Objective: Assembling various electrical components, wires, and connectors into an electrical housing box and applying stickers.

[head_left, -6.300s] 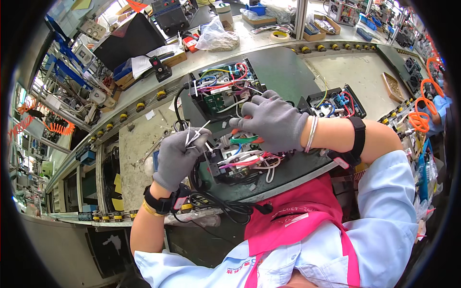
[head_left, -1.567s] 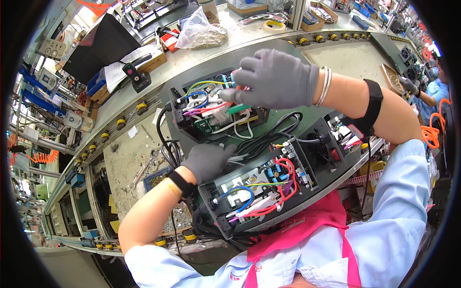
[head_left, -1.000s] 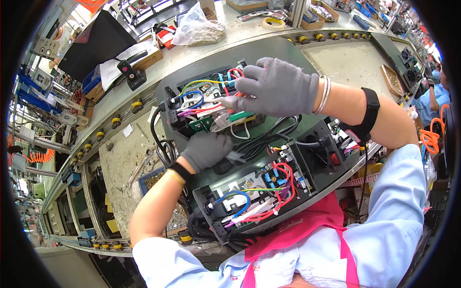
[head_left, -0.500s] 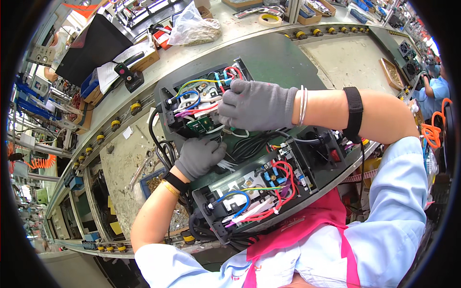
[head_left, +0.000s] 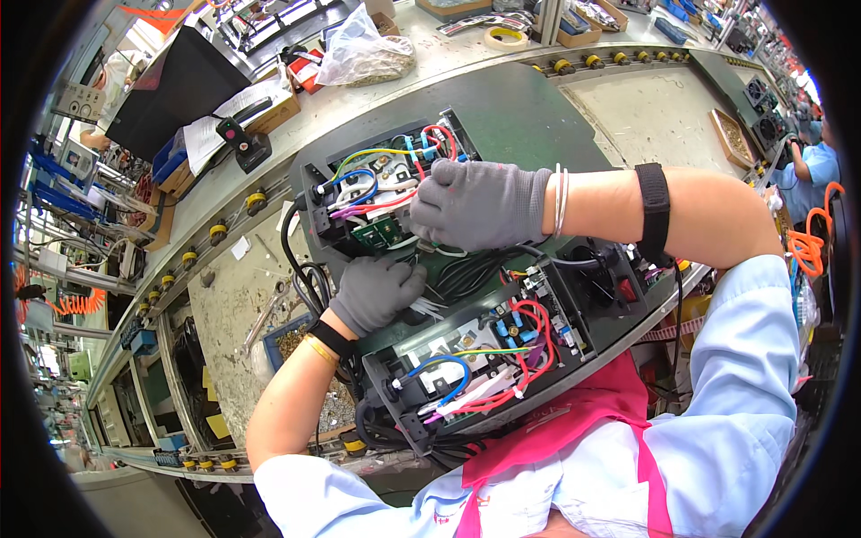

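My right hand (head_left: 484,206), in a grey knit glove, is closed over the near right part of the far open black electrical unit (head_left: 309,179); what its curled fingers grip is hidden. Below and left of it, my left hand (head_left: 378,294), gloved too, has its fingers curled at that unit's near edge. Whatever they pinch cannot be made out. White cable ties (head_left: 426,308) stick out just right of my left hand. The far unit shows a green circuit board (head_left: 377,233) and coloured wires. A similar open unit (head_left: 408,421) lies nearer me, with red, blue and yellow-green wires (head_left: 535,325).
Both units rest on a dark green board (head_left: 529,112) on a roller line. Black cables (head_left: 471,273) lie coiled between them. A parts tray (head_left: 291,345) stands left of my left forearm. Beyond are a handheld scanner (head_left: 238,143) and a plastic bag (head_left: 368,54). A co-worker (head_left: 812,170) is at the far right.
Both hands have shifted only very slightly, staying at the same places on the far unit. The units look almost unmoved.
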The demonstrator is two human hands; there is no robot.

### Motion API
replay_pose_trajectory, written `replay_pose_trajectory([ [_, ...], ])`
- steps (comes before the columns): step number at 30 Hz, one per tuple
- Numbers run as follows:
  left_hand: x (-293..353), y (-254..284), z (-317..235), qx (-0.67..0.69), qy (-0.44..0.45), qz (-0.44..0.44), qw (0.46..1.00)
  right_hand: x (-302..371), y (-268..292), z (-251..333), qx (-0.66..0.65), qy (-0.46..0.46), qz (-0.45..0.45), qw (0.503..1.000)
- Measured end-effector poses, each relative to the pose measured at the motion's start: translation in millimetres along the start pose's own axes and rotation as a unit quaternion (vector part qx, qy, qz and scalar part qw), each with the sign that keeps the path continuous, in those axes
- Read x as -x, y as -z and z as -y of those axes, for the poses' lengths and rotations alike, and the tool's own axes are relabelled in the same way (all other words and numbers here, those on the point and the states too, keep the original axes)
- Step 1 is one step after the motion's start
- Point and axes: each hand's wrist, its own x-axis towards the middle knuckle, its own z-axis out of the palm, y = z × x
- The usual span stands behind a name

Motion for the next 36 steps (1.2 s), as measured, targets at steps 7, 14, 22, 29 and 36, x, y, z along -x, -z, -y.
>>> replay_pose_trajectory([
  [7,1,-1,0,-0.009,0.0,0.012,1.0,-3,3,-2,0.019,0.033,-0.002,0.999],
  [14,-1,-2,2,-0.001,-0.002,0.001,1.0,-3,2,-4,0.007,0.027,-0.009,1.0],
  [22,3,-2,0,0.01,0.011,0.014,1.0,-6,4,3,-0.196,-0.093,0.069,0.974],
  [29,21,8,-6,0.289,0.263,-0.088,0.916,12,69,-21,-0.072,-0.097,0.051,0.991],
  [36,59,96,-38,0.537,0.565,-0.281,0.56,211,206,36,0.016,-0.569,-0.142,0.81],
])
